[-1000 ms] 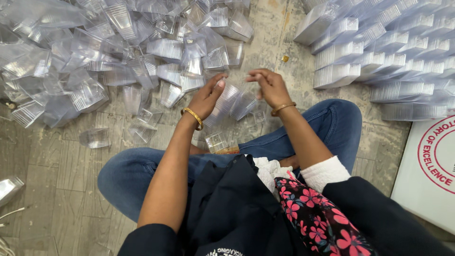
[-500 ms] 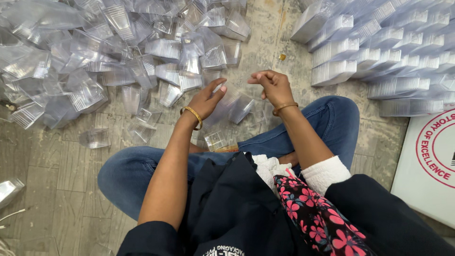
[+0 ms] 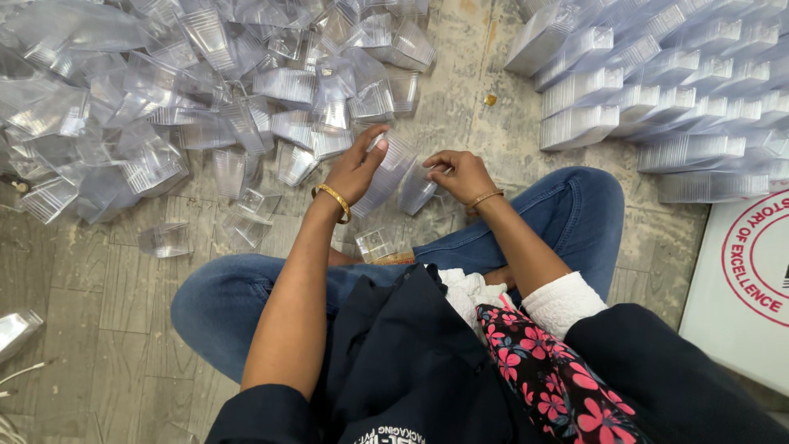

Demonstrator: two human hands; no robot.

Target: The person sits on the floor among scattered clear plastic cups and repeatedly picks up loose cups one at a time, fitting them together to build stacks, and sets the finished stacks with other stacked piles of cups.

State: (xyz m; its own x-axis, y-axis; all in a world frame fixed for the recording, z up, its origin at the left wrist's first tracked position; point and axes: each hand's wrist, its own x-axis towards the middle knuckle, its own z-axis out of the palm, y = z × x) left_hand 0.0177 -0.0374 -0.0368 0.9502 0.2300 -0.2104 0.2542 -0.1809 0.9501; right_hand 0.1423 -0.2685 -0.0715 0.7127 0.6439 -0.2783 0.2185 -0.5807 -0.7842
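I sit cross-legged on the floor in blue jeans. My left hand point(image 3: 355, 168), with a gold bangle at the wrist, grips a stack of clear plastic cups point(image 3: 386, 174) that tilts down to the left. My right hand point(image 3: 460, 174), also with a bangle, holds a single clear plastic cup point(image 3: 415, 191) close beside that stack. The two hands are a few centimetres apart above my knees. Another small clear cup point(image 3: 376, 243) lies on the floor between my legs.
A loose heap of clear plastic cups point(image 3: 205, 90) covers the floor ahead and to the left. Neat nested rows of cups point(image 3: 657, 90) lie at the upper right. A white board with a red round print point(image 3: 752, 279) sits at the right. Stray cups point(image 3: 164, 238) lie nearby.
Both hands have dropped slightly toward my lap and drawn closer together. The cup in my right hand now sits lower, beside the stack in my left.
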